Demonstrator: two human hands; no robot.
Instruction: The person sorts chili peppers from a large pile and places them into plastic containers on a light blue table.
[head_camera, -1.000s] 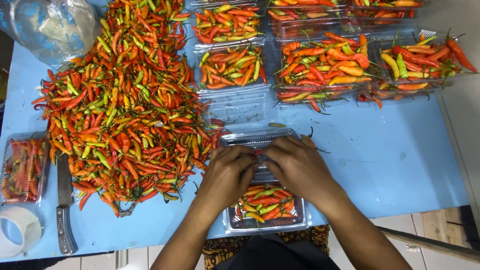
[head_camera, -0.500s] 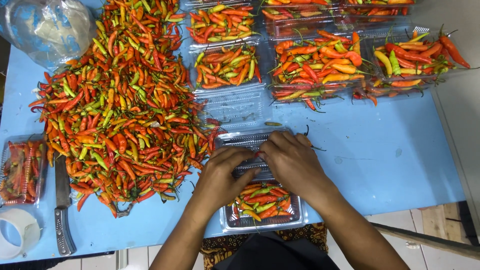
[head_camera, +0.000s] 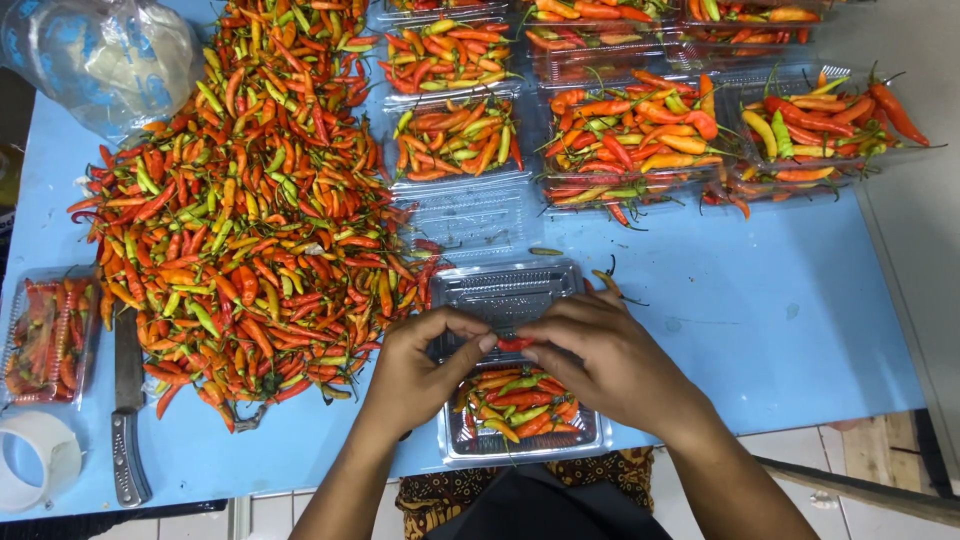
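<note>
A clear plastic clamshell box (head_camera: 590, 440) lies open at the near edge of the blue table (head_camera: 760, 320), its lower half filled with red, orange and green chillies and its lid (head_camera: 505, 290) flat behind. My left hand (head_camera: 420, 375) and my right hand (head_camera: 610, 360) meet over the box hinge. Together their fingertips pinch one small red chilli (head_camera: 515, 344). A large loose heap of chillies (head_camera: 250, 220) lies just left of my left hand.
Several open clear boxes of chillies (head_camera: 640, 140) stand across the back. An empty clear box (head_camera: 470, 215) sits behind the open one. At the left are a knife (head_camera: 128, 420), a tape roll (head_camera: 35, 470), a closed chilli box (head_camera: 45, 335) and a plastic bag (head_camera: 110, 55).
Both hands have drawn closer together over the box, and a red chilli now shows between their fingertips. The camera view has shifted slightly.
</note>
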